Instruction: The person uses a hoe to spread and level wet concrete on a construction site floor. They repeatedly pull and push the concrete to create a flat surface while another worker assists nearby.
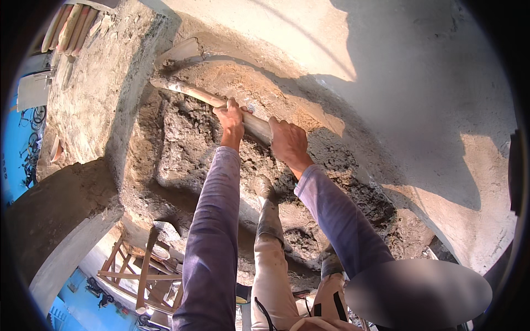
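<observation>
With both hands I grip the pale wooden handle of a hoe [201,95], which slants from upper left down to the right. My left hand [229,118] is closed around the middle of the handle. Nearer its right end, my right hand [289,142] is wrapped round it too. At the far left end, a flat greyish blade [185,49] shows beside the handle's head, partly sunk in the mud. Under the handle spreads a heap of wet, lumpy grey-brown mud [190,140]. My mud-coated boots [265,190] stand in it below my hands.
A pale wall [419,110] curves along the right, and a rough plastered block [83,94] rises on the left. At lower left, a second wooden-handled tool [146,267] leans by a wooden frame [118,273]. Several round poles [69,27] lie at upper left.
</observation>
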`<action>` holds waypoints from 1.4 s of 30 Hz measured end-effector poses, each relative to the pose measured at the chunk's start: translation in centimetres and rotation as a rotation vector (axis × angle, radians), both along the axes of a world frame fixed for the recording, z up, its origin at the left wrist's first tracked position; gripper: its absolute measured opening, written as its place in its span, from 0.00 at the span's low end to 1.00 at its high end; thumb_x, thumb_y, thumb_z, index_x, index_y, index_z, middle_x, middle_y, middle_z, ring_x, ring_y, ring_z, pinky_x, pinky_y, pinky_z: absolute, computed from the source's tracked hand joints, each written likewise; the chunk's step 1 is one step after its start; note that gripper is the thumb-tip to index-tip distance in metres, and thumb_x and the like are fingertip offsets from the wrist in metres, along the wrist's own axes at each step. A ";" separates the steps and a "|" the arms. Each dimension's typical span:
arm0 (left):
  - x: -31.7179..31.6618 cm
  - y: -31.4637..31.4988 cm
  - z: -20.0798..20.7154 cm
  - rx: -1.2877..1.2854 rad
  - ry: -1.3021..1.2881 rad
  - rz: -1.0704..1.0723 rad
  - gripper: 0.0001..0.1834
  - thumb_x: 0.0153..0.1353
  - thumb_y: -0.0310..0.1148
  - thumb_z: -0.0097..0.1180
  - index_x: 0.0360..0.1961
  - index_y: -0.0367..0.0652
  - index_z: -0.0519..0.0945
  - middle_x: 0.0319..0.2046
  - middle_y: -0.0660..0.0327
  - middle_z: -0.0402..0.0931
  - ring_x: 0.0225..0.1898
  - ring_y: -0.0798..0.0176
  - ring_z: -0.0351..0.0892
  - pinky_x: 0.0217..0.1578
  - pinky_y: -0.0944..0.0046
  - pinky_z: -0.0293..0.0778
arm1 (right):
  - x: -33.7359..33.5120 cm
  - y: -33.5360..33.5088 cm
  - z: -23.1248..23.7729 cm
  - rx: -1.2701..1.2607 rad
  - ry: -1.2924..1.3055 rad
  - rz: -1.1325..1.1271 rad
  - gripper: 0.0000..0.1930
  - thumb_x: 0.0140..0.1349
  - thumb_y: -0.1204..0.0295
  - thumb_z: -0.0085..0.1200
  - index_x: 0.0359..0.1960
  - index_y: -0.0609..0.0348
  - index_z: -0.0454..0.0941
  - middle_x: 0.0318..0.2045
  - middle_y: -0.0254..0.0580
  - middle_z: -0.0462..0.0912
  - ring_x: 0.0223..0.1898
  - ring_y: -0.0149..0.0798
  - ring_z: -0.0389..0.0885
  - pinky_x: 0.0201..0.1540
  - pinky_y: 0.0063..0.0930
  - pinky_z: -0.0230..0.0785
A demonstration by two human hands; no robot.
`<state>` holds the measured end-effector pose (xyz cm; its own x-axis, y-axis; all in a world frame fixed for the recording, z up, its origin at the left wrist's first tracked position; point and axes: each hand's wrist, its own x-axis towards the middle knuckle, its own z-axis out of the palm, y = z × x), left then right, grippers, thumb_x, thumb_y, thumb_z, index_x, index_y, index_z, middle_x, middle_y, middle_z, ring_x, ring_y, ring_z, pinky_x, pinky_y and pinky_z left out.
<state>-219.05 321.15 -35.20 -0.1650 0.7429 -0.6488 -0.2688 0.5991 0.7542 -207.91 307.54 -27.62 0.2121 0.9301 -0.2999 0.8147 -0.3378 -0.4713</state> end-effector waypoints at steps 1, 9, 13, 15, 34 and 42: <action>0.5 -0.7 -0.3 -0.034 -0.032 -0.004 0.16 0.69 0.26 0.54 0.49 0.32 0.61 0.29 0.56 0.70 0.23 0.59 0.75 0.26 0.55 0.83 | 0.3 -0.6 0.1 -0.017 -0.020 -0.010 0.09 0.63 0.77 0.52 0.45 0.58 0.78 0.32 0.53 0.85 0.36 0.55 0.87 0.40 0.48 0.76; 1.2 -12.7 0.5 -0.175 -0.369 -0.115 0.10 0.69 0.28 0.57 0.44 0.39 0.68 0.32 0.58 0.73 0.28 0.61 0.76 0.33 0.51 0.84 | 0.7 -12.1 2.6 0.014 -0.331 -0.036 0.14 0.58 0.72 0.64 0.46 0.55 0.78 0.38 0.43 0.85 0.38 0.41 0.85 0.40 0.36 0.79; 1.3 -20.8 4.0 -0.074 -0.341 -0.312 0.17 0.71 0.28 0.56 0.52 0.42 0.61 0.31 0.59 0.73 0.30 0.60 0.81 0.33 0.53 0.85 | 1.9 -21.7 1.6 -0.304 -0.039 -0.064 0.25 0.60 0.69 0.66 0.58 0.59 0.75 0.48 0.46 0.84 0.44 0.44 0.85 0.49 0.37 0.82; 1.1 -18.8 3.2 -0.017 -0.172 -0.395 0.19 0.73 0.33 0.56 0.53 0.44 0.58 0.28 0.60 0.74 0.27 0.61 0.80 0.32 0.57 0.85 | 1.9 -22.2 -1.5 -0.493 0.143 -0.142 0.37 0.62 0.61 0.65 0.71 0.55 0.65 0.56 0.50 0.83 0.49 0.48 0.86 0.54 0.39 0.81; 8.8 -22.0 0.7 -0.205 0.272 -0.653 0.31 0.73 0.36 0.50 0.63 0.19 0.57 0.49 0.38 0.71 0.44 0.43 0.86 0.42 0.57 0.91 | 9.1 -25.0 0.3 -0.404 0.372 -0.187 0.20 0.63 0.69 0.57 0.57 0.58 0.73 0.40 0.52 0.87 0.42 0.51 0.88 0.45 0.47 0.79; 18.5 -48.1 0.5 -0.203 0.116 -0.813 0.11 0.72 0.30 0.50 0.41 0.28 0.72 0.32 0.48 0.74 0.33 0.50 0.87 0.27 0.57 0.85 | 18.7 -52.2 7.3 -0.423 0.280 -0.254 0.22 0.60 0.69 0.61 0.56 0.60 0.73 0.37 0.55 0.87 0.39 0.57 0.88 0.44 0.50 0.79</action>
